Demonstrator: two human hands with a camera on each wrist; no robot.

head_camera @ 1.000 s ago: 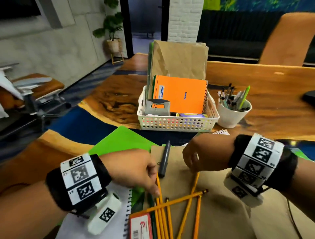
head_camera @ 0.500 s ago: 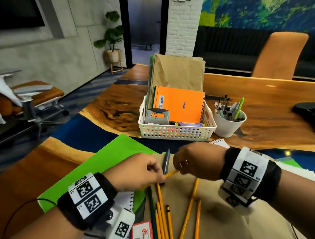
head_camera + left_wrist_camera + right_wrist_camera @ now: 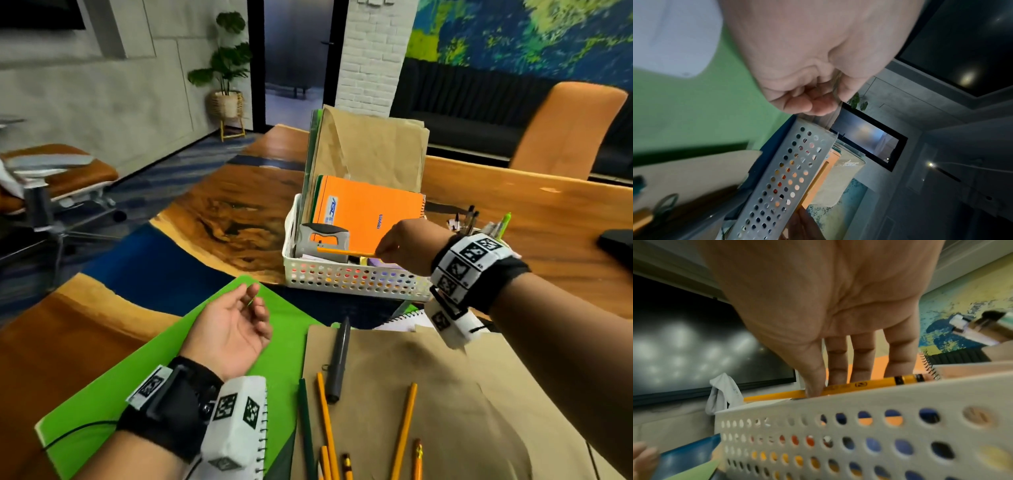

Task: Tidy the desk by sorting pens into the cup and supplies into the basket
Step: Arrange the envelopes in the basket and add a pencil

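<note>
While my right hand [image 3: 406, 247] pinches a pencil [image 3: 346, 252] level over the basket [image 3: 356, 279], just above its front rim, my left hand [image 3: 233, 330] rests palm up on the green notebook [image 3: 137, 363], fingers loosely curled, holding nothing.

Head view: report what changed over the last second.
The right hand took one yellow pencil from the pile on the brown paper and carried it forward and up, over the white basket. The left hand let go of the pencils, drew back and turned palm up over the green folder. Basket, cup and grey pen stayed put.
</note>
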